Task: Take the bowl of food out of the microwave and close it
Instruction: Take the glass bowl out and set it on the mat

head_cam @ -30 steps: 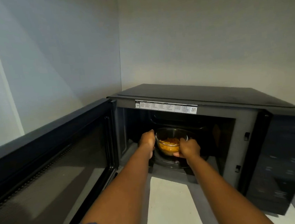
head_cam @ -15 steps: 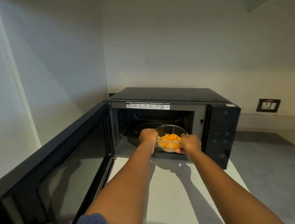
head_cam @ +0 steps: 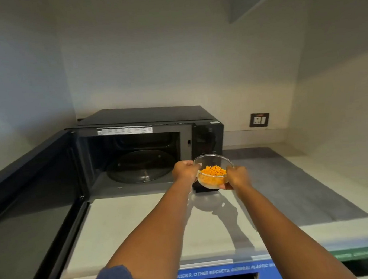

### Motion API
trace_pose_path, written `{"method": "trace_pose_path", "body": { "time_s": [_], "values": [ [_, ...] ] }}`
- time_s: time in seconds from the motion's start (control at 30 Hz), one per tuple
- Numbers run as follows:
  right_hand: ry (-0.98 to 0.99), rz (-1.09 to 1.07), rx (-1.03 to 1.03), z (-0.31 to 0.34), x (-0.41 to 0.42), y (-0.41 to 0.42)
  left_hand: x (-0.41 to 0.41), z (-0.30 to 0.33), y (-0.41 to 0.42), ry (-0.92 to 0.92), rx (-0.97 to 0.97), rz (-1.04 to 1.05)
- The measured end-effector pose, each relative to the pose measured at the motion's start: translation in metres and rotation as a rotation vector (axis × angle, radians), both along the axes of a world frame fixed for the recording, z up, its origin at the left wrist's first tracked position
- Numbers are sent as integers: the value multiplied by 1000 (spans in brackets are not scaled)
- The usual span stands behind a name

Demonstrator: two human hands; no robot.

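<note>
A clear glass bowl (head_cam: 214,162) with orange food in it hangs in the air in front of the black microwave's control panel. My left hand (head_cam: 184,170) grips its left rim and my right hand (head_cam: 237,177) holds its right side and underside. The microwave (head_cam: 145,117) stands in the corner with its cavity showing a bare glass turntable (head_cam: 140,165). Its door (head_cam: 29,210) is swung wide to the left.
A pale countertop (head_cam: 141,227) runs in front of the microwave, with a grey mat (head_cam: 294,187) to the right. A wall socket (head_cam: 259,119) sits behind on the right. Labelled bin fronts in orange, blue and green (head_cam: 223,270) line the counter's front edge.
Both hands have drawn the bowl out of the cavity and carried it rightwards, past the microwave's front. The camera has pulled back, so more counter shows.
</note>
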State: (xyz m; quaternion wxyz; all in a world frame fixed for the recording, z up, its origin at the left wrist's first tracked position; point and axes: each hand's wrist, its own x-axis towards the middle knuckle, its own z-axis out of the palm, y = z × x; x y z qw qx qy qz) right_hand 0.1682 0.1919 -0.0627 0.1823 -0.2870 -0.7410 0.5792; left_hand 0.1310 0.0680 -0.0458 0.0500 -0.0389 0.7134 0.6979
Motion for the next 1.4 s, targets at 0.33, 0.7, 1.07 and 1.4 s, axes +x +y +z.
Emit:
{"method": "trace_pose_path", "body": {
  "time_s": [0.33, 0.7, 1.07, 1.4],
  "values": [
    [22, -101, 35, -14, 9, 111, -12, -17, 116, 12, -50, -121],
    [-75, -132, 82, -50, -1, 203, -31, -51, 210, -18, -117, -171],
    [-178, -134, 40, -87, -17, 239, -46, -85, 248, -56, -249, -168],
    [-246, -71, -14, -107, -32, 245, -57, -105, 252, -97, -308, -159]
  ]
}}
